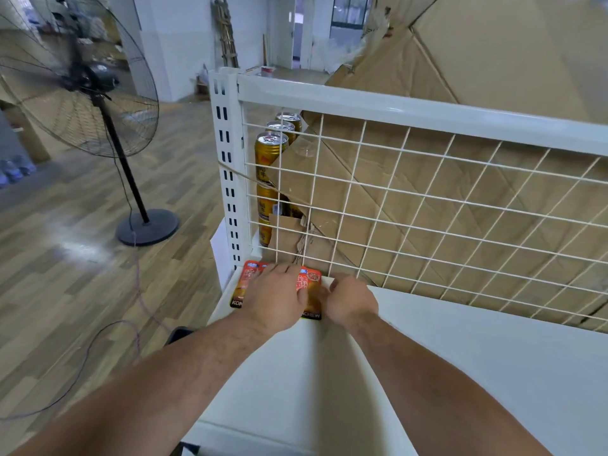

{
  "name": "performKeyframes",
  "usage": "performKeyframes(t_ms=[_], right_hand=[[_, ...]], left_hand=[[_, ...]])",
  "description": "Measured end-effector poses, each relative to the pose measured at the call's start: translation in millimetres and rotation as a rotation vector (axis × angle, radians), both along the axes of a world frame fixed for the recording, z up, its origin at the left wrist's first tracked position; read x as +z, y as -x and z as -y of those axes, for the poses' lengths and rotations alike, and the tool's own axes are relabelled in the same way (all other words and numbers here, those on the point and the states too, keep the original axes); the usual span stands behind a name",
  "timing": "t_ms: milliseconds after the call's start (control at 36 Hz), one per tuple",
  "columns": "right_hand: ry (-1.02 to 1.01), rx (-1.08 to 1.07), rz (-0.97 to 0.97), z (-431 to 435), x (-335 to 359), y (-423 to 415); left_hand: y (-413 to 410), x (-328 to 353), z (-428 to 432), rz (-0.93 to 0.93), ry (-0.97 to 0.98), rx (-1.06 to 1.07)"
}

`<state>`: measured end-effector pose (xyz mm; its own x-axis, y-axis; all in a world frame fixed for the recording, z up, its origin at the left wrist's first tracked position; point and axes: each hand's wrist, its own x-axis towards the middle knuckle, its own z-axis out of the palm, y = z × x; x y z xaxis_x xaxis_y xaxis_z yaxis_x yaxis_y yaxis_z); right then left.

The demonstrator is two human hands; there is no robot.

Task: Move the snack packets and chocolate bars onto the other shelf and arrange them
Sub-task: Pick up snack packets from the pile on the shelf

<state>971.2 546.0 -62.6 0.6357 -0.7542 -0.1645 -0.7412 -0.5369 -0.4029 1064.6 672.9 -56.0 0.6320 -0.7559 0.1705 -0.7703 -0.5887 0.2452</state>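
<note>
The orange snack packets (246, 282) lie in a row in the white shelf's (427, 357) back-left corner, against the wire mesh (427, 209); the left hand (273, 292) presses them flat-fingered, likely steadying the row; the right hand (348, 301) curls at the end packet; I cannot tell whether it grips.

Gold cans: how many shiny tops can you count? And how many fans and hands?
Gold can tops: 3
Fan: 1
Hands: 2, left hand and right hand
Total: 6
Snack packets lie partly under the hands, too hidden to count.
</note>
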Motion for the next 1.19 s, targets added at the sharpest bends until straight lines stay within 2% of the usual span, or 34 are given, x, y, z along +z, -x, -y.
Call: performKeyframes(t_ms=[83, 194, 389, 778, 1194], right_hand=[[0.141, 0.095, -0.008, 4, 5, 24], [0.316, 0.191, -0.115, 16, 4, 65], [0.293, 0.144, -0.236, 46, 7, 150], [0.271, -0.102, -0.173, 112, 22, 387], [0.275, -0.340, -0.162, 182, 48, 625]], left_hand=[[11, -3, 12, -0.023, -0.026, -0.079], [35, -6, 32, -0.021, -0.086, -0.171], [96, -1, 76, -0.016, -0.126, -0.321], [310, 21, 170, -0.008, -0.188, -0.511], [539, 41, 276, -0.001, -0.149, -0.739]])
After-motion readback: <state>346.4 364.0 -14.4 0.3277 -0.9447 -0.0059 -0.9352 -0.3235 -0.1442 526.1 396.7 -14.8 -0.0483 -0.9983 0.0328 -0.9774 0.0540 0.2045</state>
